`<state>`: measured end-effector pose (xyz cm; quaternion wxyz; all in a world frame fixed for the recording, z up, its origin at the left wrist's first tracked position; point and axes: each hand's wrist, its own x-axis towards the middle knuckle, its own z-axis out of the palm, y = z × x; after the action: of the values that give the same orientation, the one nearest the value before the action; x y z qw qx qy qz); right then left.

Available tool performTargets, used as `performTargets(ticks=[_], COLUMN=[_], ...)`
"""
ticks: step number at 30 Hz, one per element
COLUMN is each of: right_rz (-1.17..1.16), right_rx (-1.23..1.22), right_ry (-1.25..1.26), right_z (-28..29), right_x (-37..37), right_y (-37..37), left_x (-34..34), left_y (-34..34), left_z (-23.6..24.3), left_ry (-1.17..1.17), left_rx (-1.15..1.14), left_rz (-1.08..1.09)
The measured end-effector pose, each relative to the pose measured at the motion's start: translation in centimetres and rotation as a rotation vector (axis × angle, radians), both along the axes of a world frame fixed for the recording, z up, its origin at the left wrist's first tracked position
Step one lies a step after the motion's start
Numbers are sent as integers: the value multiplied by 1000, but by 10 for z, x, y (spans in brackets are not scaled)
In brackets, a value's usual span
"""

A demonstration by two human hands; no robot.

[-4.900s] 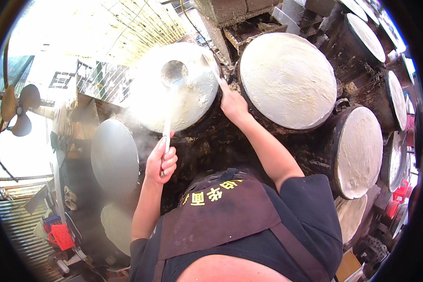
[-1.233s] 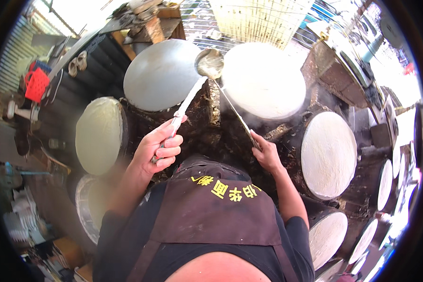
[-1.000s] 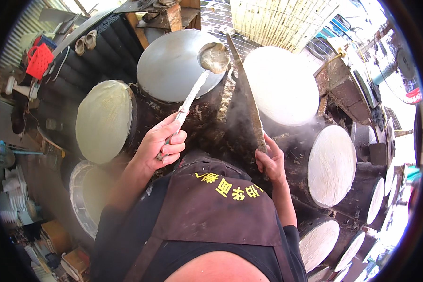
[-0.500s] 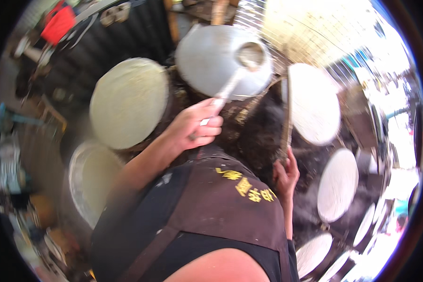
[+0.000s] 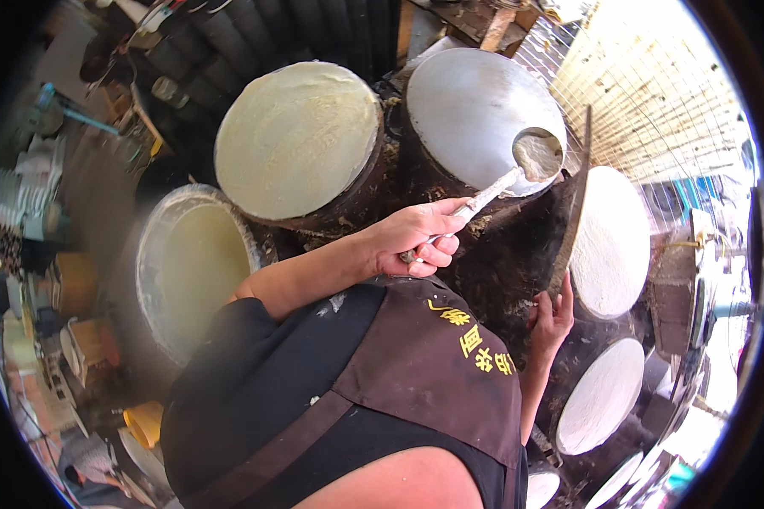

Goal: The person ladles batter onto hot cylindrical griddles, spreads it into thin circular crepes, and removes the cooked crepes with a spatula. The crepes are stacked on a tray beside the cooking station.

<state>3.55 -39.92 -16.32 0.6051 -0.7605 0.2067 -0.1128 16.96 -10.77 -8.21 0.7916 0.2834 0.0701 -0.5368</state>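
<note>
My left hand (image 5: 420, 239) is closed round the pale, batter-smeared handle of a ladle (image 5: 494, 188). The ladle's round bowl holds whitish batter and hangs over the near right rim of a bare grey metal griddle (image 5: 475, 102). Lower right, my right hand (image 5: 552, 321) grips the near end of a long, thin, dark curved strip (image 5: 575, 212). That strip stands steeply between the bare griddle and a round surface coated white (image 5: 611, 246). To the left of the bare griddle sits another round griddle coated with pale yellow batter (image 5: 297, 140).
A large tub (image 5: 157, 293) of pale liquid batter stands at my left. More white-coated rounds (image 5: 601, 397) line the right side. A wire mesh panel (image 5: 654, 93) rises at the far right. Stacked white trays (image 5: 25, 191) and a yellow container (image 5: 144, 422) lie further left.
The view has swung left, so the griddles appear further right and the tub shows more fully. The ladle bowl has shifted toward the bare griddle's near right rim. Both hands keep their holds.
</note>
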Motion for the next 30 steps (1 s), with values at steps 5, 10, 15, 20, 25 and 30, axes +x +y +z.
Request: performTargets(ticks=[5,10,15,20,25,30], right_rz=[40,227,506,718,862,1036], right_rx=[180,252,424,734,856,783], right_ry=[53,-44,-44,63,112,181], right_z=[-18,-10,-1,7,11,14], right_x=[6,39,80,90,91,97], right_y=[-10,-13,7,36,68,135], left_x=[-21,-49,-89,-153,-206,-255], left_y=[5,3,15,49,101,171], left_z=[15,20,20,51,49,18], left_ry=[11,16,-5,-64,-239,-289], left_rx=[-9,-49,-244,-189,-135,-172], left_rz=[127,309,531,875,1190,1299])
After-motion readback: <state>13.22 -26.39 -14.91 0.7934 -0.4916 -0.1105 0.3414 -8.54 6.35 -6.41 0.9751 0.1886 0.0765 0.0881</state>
